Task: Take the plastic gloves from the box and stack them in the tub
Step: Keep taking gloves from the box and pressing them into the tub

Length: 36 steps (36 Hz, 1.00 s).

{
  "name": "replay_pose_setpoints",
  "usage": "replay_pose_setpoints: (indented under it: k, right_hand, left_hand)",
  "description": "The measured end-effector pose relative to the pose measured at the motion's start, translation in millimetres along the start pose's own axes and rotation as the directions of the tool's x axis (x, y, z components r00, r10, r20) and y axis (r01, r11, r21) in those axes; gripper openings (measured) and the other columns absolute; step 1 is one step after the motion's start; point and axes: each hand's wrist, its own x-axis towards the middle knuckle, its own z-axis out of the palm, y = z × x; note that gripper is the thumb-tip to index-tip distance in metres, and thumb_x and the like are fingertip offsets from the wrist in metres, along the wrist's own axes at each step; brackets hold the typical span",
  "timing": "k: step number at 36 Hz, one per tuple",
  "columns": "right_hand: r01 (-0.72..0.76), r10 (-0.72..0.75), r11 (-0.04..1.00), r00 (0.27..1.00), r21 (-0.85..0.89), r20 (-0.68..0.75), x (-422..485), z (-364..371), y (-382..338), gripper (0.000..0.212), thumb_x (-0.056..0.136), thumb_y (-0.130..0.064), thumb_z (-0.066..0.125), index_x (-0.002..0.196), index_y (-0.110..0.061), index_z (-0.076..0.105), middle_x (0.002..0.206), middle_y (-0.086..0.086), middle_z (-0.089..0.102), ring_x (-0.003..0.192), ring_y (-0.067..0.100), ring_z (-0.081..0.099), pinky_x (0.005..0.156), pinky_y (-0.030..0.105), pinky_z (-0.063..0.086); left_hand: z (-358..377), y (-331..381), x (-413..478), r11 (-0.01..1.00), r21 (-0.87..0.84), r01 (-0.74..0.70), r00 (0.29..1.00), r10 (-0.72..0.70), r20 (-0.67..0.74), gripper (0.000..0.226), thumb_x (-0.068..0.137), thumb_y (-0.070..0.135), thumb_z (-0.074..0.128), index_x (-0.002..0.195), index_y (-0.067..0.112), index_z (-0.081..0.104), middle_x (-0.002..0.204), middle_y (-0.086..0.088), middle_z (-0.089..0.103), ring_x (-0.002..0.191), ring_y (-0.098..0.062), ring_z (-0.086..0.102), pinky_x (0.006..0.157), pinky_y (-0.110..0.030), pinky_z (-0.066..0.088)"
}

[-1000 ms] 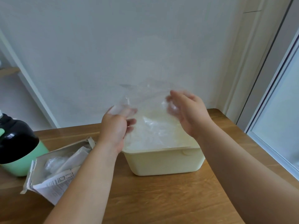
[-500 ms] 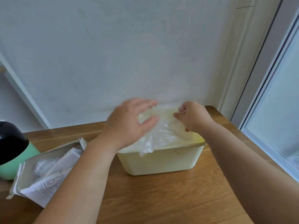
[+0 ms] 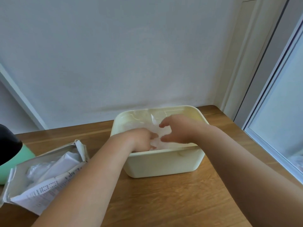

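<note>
The head view looks down on a wooden table (image 3: 164,203) set against a pale wall (image 3: 131,54), with a window (image 3: 282,112) at the right. A cream tub (image 3: 164,164) stands at the far middle of the table, and the gloves (image 3: 139,122) lie inside it as a crumpled clear layer. Both hands are inside the tub, near its front wall. The left hand (image 3: 141,139) reaches in over the left rim, its fingers (image 3: 152,136) bent down into the gloves; whether they pinch the film or only press on it cannot be told. The right hand (image 3: 179,130) is just beside it, to the right, thumb and fingers spread in a loose curve over the gloves and grasping nothing. The two hands are close but apart. To the near left lies the torn-open box (image 3: 42,192), tilted, with clear plastic (image 3: 37,168) showing inside. A green bottle (image 3: 24,153) with a dark cap stands at the left edge, behind the box.
</note>
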Motion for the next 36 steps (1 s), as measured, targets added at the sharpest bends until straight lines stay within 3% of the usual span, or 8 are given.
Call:
replay_pose_setpoints:
  k: [3, 7, 12, 19, 23, 28, 31, 36]
  right_hand:
    - [-0.070, 0.093, 0.994, 0.946, -0.083, 0.310, 9, 8, 7, 0.060, 0.090, -0.034, 0.059, 0.144, -0.019, 0.036, 0.143, -0.001, 0.043, 0.133, 0.022, 0.039, 0.104, 0.032, 0.032]
    - [-0.129, 0.209, 0.970, 0.876, -0.206, 0.434, 15, 12, 12, 0.068, 0.092, -0.027, 0.055, 0.150, -0.020, 0.021, 0.152, 0.003, 0.032, 0.135, 0.024, 0.036, 0.104, 0.034, 0.032]
    - [-0.180, 0.244, 0.965, 0.884, -0.193, 0.398, 17, 14, 17, 0.063, 0.090, -0.027, 0.058, 0.147, -0.015, 0.031, 0.148, 0.005, 0.039, 0.132, 0.025, 0.040, 0.104, 0.034, 0.036]
    - [-0.252, 0.265, 0.964, 0.927, -0.082, 0.265, 9, 10, 16, 0.058, 0.090, -0.038, 0.058, 0.139, -0.010, 0.044, 0.142, 0.006, 0.046, 0.128, 0.024, 0.045, 0.102, 0.033, 0.036]
    - [-0.271, 0.273, 0.962, 0.949, -0.036, 0.155, 0, 0, 11, 0.058, 0.089, -0.042, 0.060, 0.136, -0.009, 0.047, 0.137, 0.006, 0.051, 0.124, 0.025, 0.049, 0.099, 0.032, 0.038]
    - [-0.251, 0.258, 0.965, 0.959, -0.072, 0.115, -5, -2, 8, 0.057, 0.090, -0.033, 0.063, 0.138, -0.010, 0.044, 0.141, 0.005, 0.046, 0.127, 0.025, 0.045, 0.101, 0.031, 0.037]
    - [-0.243, 0.252, 0.967, 0.953, -0.073, 0.170, -9, -1, 7, 0.062, 0.089, -0.021, 0.065, 0.144, -0.015, 0.037, 0.145, 0.001, 0.040, 0.131, 0.024, 0.041, 0.100, 0.029, 0.036]
    - [-0.235, 0.254, 0.964, 0.951, -0.125, 0.175, -10, -2, 7, 0.050, 0.089, -0.007, 0.058, 0.138, -0.010, 0.048, 0.141, 0.005, 0.047, 0.127, 0.024, 0.047, 0.097, 0.028, 0.041]
  left_hand:
    - [0, -1, 1, 1.000, -0.009, 0.008, 0.999, -0.007, 0.034, 0.054, 0.098, 0.016, 0.044, 0.149, 0.030, 0.031, 0.150, 0.003, 0.040, 0.131, -0.020, 0.043, 0.101, -0.029, 0.037]
    - [0, -2, -2, 0.999, -0.013, 0.031, 0.997, -0.030, 0.074, 0.059, 0.098, 0.024, 0.045, 0.152, 0.031, 0.021, 0.157, 0.003, 0.028, 0.140, -0.022, 0.034, 0.111, -0.036, 0.033]
    - [-3, -4, -7, 0.997, -0.031, 0.066, 0.998, -0.066, 0.019, 0.053, 0.097, 0.030, 0.052, 0.147, 0.021, 0.037, 0.150, 0.000, 0.040, 0.133, -0.022, 0.042, 0.107, -0.033, 0.037]
    - [-9, -16, -19, 0.983, -0.180, 0.031, 0.965, -0.076, -0.250, 0.067, 0.082, 0.056, 0.065, 0.138, 0.021, 0.051, 0.146, 0.007, 0.046, 0.134, -0.014, 0.042, 0.104, -0.025, 0.034]
    - [-13, -21, -34, 0.977, -0.214, 0.013, 0.909, -0.101, -0.405, 0.066, 0.075, 0.068, 0.062, 0.127, 0.026, 0.062, 0.135, 0.012, 0.053, 0.127, -0.011, 0.047, 0.103, -0.031, 0.039]
    - [-9, -22, -43, 0.992, -0.128, -0.017, 0.858, -0.051, -0.512, 0.037, 0.089, 0.050, 0.059, 0.120, 0.031, 0.066, 0.118, 0.010, 0.052, 0.117, -0.014, 0.049, 0.085, -0.028, 0.040]
    - [-4, -23, -43, 0.990, -0.133, -0.043, 0.874, -0.027, -0.485, 0.043, 0.087, 0.035, 0.065, 0.129, 0.033, 0.057, 0.113, 0.011, 0.052, 0.100, -0.011, 0.051, 0.076, -0.024, 0.037]
    - [-7, -21, -35, 0.984, -0.167, -0.061, 0.936, -0.001, -0.351, 0.023, 0.084, 0.022, 0.066, 0.101, 0.034, 0.057, 0.098, 0.014, 0.056, 0.090, -0.009, 0.055, 0.066, -0.022, 0.041]
